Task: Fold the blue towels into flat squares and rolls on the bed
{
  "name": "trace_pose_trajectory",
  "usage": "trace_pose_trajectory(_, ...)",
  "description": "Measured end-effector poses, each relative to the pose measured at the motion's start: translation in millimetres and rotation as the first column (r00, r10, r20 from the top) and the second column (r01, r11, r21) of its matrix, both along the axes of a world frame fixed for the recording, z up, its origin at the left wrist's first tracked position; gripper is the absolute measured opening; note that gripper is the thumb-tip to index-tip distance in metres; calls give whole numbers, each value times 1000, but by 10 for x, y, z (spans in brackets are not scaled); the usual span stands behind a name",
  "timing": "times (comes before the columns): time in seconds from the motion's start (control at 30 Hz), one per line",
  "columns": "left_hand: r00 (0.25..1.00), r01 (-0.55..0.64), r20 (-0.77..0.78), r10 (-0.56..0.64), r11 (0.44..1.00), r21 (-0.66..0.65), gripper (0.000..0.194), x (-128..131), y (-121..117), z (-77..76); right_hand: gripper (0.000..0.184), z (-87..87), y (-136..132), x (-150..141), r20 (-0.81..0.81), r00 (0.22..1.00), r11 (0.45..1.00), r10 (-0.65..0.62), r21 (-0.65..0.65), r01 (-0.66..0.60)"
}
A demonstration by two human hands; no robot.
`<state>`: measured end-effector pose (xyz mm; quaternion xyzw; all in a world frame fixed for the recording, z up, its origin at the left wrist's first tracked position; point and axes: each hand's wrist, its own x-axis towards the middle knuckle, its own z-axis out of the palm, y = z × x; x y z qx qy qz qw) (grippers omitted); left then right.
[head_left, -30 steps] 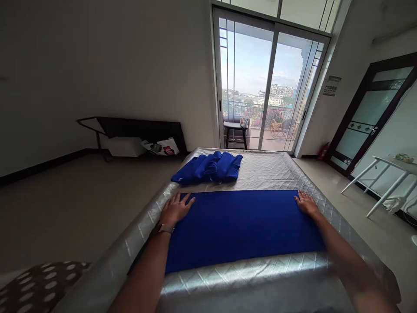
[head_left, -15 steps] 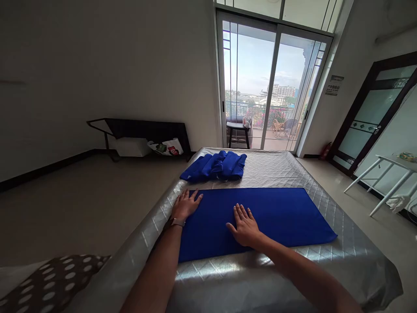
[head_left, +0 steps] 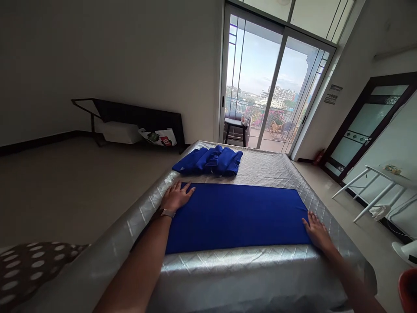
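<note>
A blue cloth lies flat as a long rectangle on the silver quilted cover of the table or bed before me. My left hand rests on its far left corner, fingers spread, with a band round the wrist. At the opposite end, my right hand lies over the right edge of the cloth, its fingers stretched out and pointing away from me. Just beyond the flat cloth sits a bunched pile of blue cloth, touched by neither hand.
A dark bench-like frame stands along the left wall, with a white box and a printed bag at it. At right are a white-legged table and a red object. Brown polka-dot fabric lies lower left.
My right hand has slid from the middle of the flat cloth to its right edge. My left hand stays at the left corner. The view has tilted slightly.
</note>
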<state>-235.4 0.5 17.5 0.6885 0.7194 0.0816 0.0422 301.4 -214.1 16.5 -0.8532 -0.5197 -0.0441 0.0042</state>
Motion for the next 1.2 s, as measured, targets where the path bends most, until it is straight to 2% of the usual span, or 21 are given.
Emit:
trace_pose_trajectory(0.07,1000,1,1,-1,1000,8,69,1,-2,3,47,29,-31,139,27,1000,1000,-10,24,10)
trace_pose_trajectory(0.13,1000,2,3,-2,1000,16,69,-5,11,-17,34,78,2,149,32,999,1000,10,26,-10)
trace_pose_trajectory(0.2,1000,6,2,-6,1000,14,69,-17,34,-52,30,117,98,69,31,999,999,41,27,-41)
trace_pose_trajectory(0.27,1000,13,-3,-13,1000,24,67,-31,57,-88,35,125,248,-97,21,996,996,86,26,-87)
trace_pose_trajectory(0.33,1000,24,-12,-23,999,45,66,-46,71,-114,44,104,436,-374,7,990,989,143,25,-143)
trace_pose_trajectory(0.43,999,32,-22,-31,998,55,66,-65,75,-128,55,69,732,-1011,-46,958,959,284,19,-283)
trace_pose_trajectory(0.5,999,28,-17,-27,999,42,67,-77,77,-133,61,69,891,-1490,-163,878,892,449,20,-452)
trace_pose_trajectory(0.57,1000,27,-13,-27,999,37,67,-89,82,-145,64,87,996,-1876,-234,803,828,549,19,-561)
trace_pose_trajectory(0.67,999,24,-25,-23,999,47,66,-101,89,-171,68,127,1064,-2094,-282,765,795,579,-9,-606)
trace_pose_trajectory(0.73,999,18,-34,-16,999,48,65,-102,85,-176,68,155,1082,-1979,-283,788,815,547,-33,-578)
trace_pose_trajectory(0.8,999,17,-35,-16,999,36,66,-99,72,-165,68,181,1100,-1705,-258,834,854,487,-60,-517)
trace_pose_trajectory(0.93,1000,13,-8,-13,1000,2,70,-91,45,-113,66,223,1131,-906,-171,939,940,297,-120,-319)
trace_pose_trajectory(1.07,1000,13,-11,-13,1000,9,70,-78,33,-90,67,247,1092,-128,-131,988,985,86,-137,-104)
trace_pose_trajectory(1.13,1000,6,-13,-6,1000,15,70,-69,34,-97,66,271,1070,95,-110,994,991,20,-132,-35)
trace_pose_trajectory(1.2,1000,0,-11,0,1000,22,69,-62,38,-109,65,311,1081,129,-76,997,993,-9,-117,1)
